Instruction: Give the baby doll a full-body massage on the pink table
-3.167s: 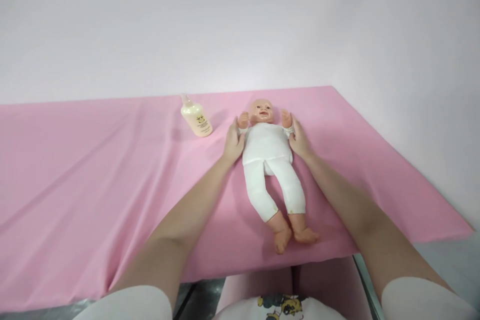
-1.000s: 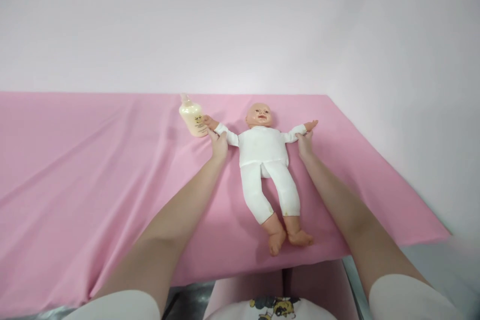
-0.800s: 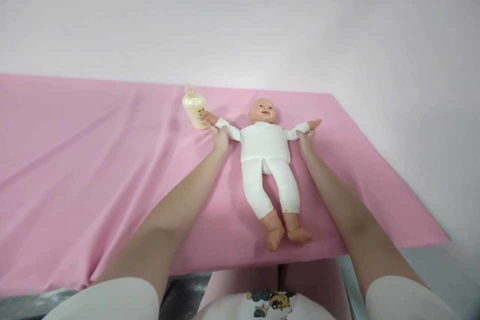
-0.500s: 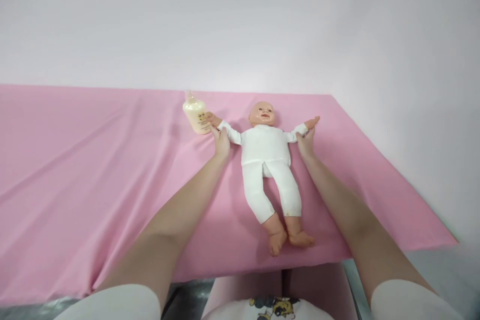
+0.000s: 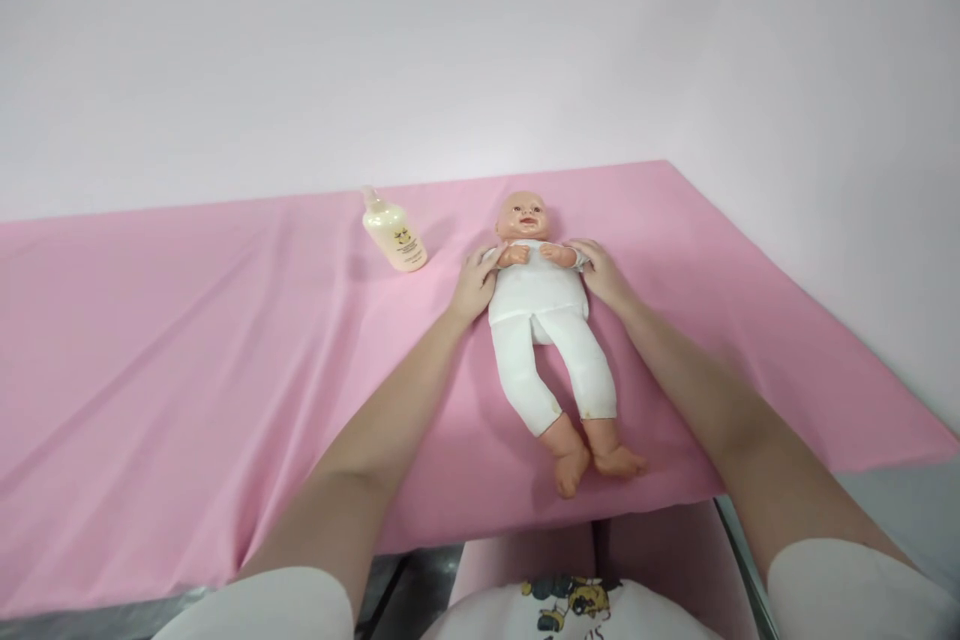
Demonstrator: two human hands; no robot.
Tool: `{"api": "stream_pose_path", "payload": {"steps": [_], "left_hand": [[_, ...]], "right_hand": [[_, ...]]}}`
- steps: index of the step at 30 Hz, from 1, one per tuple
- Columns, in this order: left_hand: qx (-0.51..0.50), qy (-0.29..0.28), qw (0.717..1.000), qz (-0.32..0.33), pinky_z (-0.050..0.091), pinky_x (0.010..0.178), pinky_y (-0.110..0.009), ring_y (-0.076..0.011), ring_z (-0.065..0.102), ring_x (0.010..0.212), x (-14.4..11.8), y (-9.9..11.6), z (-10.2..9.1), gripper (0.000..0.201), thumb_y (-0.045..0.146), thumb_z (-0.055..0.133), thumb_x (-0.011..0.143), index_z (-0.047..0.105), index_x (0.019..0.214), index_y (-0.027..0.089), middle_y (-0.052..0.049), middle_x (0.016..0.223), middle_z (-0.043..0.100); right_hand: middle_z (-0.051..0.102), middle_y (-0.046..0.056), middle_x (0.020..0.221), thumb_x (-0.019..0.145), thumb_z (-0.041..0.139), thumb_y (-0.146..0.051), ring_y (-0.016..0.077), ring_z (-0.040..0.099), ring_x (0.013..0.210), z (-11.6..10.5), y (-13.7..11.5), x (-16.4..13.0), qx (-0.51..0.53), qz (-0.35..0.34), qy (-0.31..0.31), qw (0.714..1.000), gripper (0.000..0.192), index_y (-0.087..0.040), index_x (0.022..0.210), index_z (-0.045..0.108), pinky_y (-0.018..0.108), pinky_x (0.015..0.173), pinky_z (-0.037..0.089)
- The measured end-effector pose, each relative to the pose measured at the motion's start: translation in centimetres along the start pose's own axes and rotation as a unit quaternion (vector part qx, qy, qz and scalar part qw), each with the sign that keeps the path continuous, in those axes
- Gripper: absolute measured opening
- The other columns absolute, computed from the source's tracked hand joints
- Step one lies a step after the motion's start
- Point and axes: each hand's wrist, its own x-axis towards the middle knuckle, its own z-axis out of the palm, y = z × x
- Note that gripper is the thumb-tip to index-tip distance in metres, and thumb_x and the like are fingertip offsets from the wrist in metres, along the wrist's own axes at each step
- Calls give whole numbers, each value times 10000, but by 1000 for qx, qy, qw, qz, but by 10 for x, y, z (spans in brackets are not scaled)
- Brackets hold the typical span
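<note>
A baby doll (image 5: 540,282) in a white suit lies on its back, head toward the far edge and bare feet toward me. Both its arms are bent in, with the small hands resting on its chest. My left hand (image 5: 474,282) is closed around the doll's arm on the left side. On the other side, my right hand (image 5: 603,274) grips the opposite arm near the elbow. My fingers partly hide the doll's sleeves.
A pale yellow pump bottle (image 5: 395,238) stands left of the doll. Pink cloth (image 5: 187,350) with folds covers the table, its near edge close to my body. A white wall (image 5: 480,50) rises behind.
The doll's arms were stretched out to both sides; now they are folded in over its chest. My hands have moved inward with them. The view has tilted slightly.
</note>
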Motion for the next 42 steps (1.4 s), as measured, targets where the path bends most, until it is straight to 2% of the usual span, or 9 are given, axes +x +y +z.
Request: {"api": "stream_pose_path", "payload": {"steps": [7,12,17,23,26,28,33,39,42], "left_hand": [[-42,7,998,-44,345,1192,-499,-273,507,1323,-2,4,-4,541,149,518,880,557,1413,235,-111,1380,576],[-161,80,977,-117,408,1140,-473,-284,549,1293,-4,2,-4,561,370,673,863,512,1375,206,-129,1366,593],[-251,191,926,-207,518,975,-403,-237,644,1045,-1,-6,-1,489,329,745,784,515,1200,219,-72,1102,650],[-339,341,837,-262,506,998,-328,-194,622,1113,7,-13,-2,316,187,676,808,509,1064,268,-41,1110,640],[-380,369,787,-317,525,964,-324,-190,640,1084,10,-16,-1,267,166,647,825,494,1019,269,-28,1052,656],[-394,376,774,-324,534,938,-320,-187,654,1038,12,-18,0,244,159,635,828,494,999,260,-21,997,655],[-381,371,790,-305,546,923,-319,-187,662,1006,10,-22,1,245,148,632,822,522,1011,258,-26,993,661],[-353,272,862,-241,515,1048,-350,-201,624,1195,7,-27,2,330,236,641,837,564,1155,280,-34,1172,678],[-303,226,903,-205,463,1123,-378,-225,580,1292,4,-24,3,449,243,625,843,557,1287,253,-75,1326,638]], "right_hand": [[634,61,1339,749,444,-64,237,547,1292,1,5,0,3,22,17,1000,577,-254,1258,638,483,1194,386],[620,73,1368,794,492,-140,234,552,1298,2,8,1,58,68,50,995,522,-240,1301,564,475,1179,397],[598,109,1349,840,540,-287,269,540,1302,2,14,3,113,112,112,981,519,-222,1349,460,525,1169,392],[311,128,1604,799,600,-360,274,332,1498,-6,26,9,113,128,169,971,788,-236,1491,245,529,1223,326],[407,174,1536,783,602,-350,297,458,1413,-8,32,10,126,197,171,957,801,-198,1486,250,544,1171,403],[491,189,1458,782,596,-337,308,531,1338,-9,35,10,134,222,170,951,763,-177,1463,289,555,1134,440],[451,189,1499,783,598,-310,308,491,1383,-7,35,10,124,207,166,956,779,-178,1478,273,534,1162,413],[157,107,1678,835,537,-320,254,185,1568,-4,27,11,73,75,149,983,820,-220,1546,141,504,1270,235],[213,78,1674,890,485,-308,236,212,1562,-3,20,9,66,32,104,992,744,-253,1558,163,511,1274,221]]}}
